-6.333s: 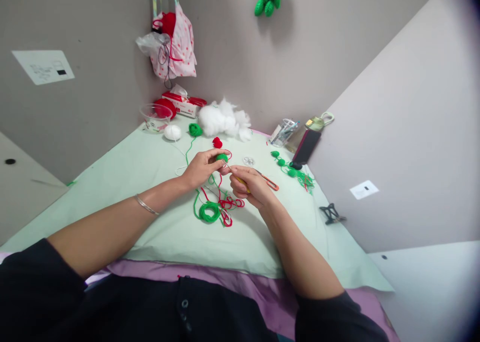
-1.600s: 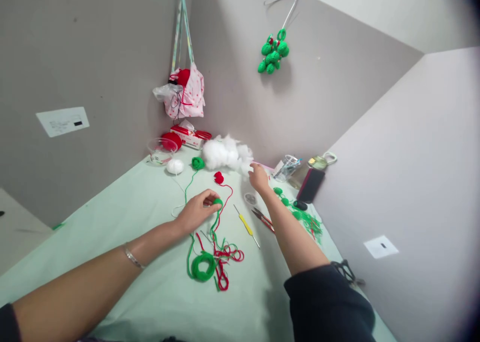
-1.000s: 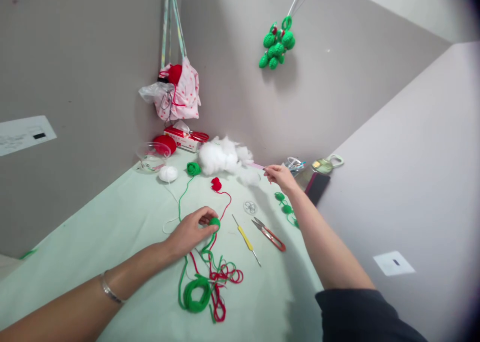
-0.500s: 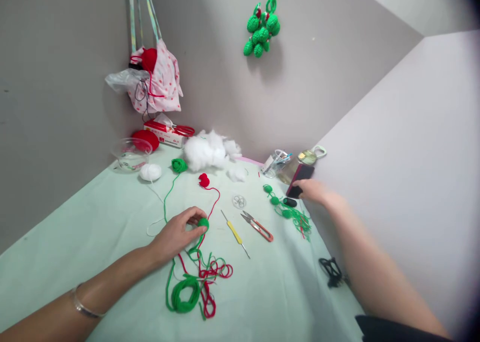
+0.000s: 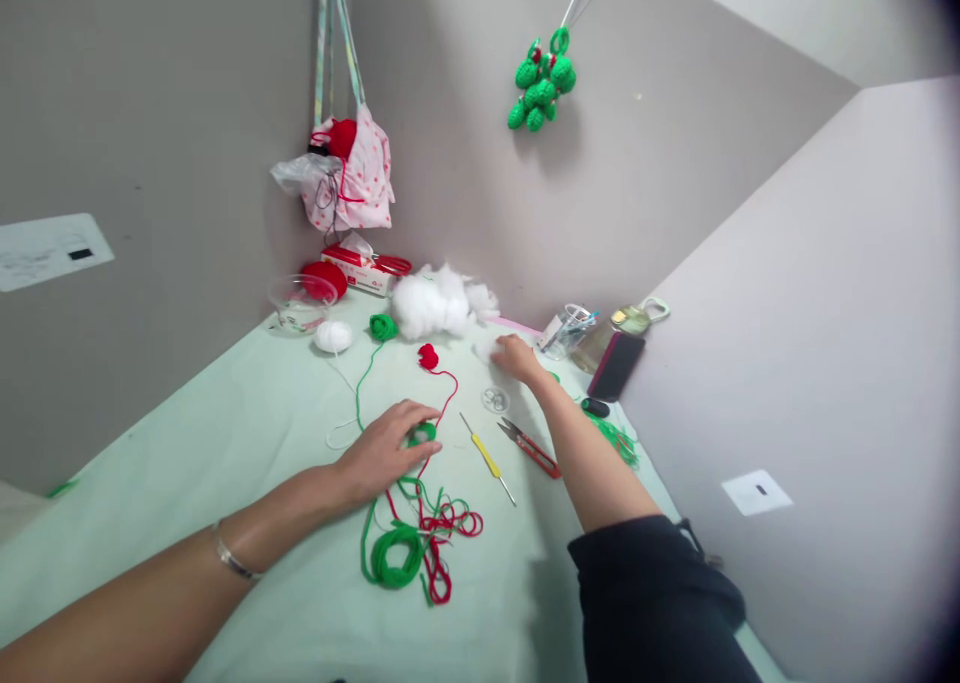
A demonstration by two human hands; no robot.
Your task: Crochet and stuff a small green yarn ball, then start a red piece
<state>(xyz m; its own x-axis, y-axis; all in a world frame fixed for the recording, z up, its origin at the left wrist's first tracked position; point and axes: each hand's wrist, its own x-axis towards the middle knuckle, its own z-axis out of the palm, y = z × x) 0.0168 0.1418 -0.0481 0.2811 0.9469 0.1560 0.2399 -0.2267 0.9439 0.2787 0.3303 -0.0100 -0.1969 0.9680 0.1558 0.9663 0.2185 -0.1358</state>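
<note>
My left hand (image 5: 390, 448) rests on the table with its thumb and fingers around a small green crochet piece (image 5: 424, 433). Something pale shows in the middle of that piece. Farther back, my right hand (image 5: 516, 357) has its fingers closed on a small tuft of white stuffing (image 5: 484, 349). Below my left hand lie a coil of green yarn (image 5: 397, 555) and loose loops of red yarn (image 5: 450, 521). Between my arms are a crochet hook with a yellow handle (image 5: 486, 456) and orange thread snips (image 5: 531, 449).
At the back sit a large heap of stuffing (image 5: 435, 303), a white yarn ball (image 5: 333, 337), a clear bowl (image 5: 301, 308) and a tissue box (image 5: 360, 271). A phone (image 5: 616, 367) leans against a bottle (image 5: 596, 343) at right. Green crocheted pieces (image 5: 541, 83) hang above.
My right hand has left the phone and moved left to the small tuft of stuffing. My left hand stays at the green piece, which shows a pale middle now. The view has shifted.
</note>
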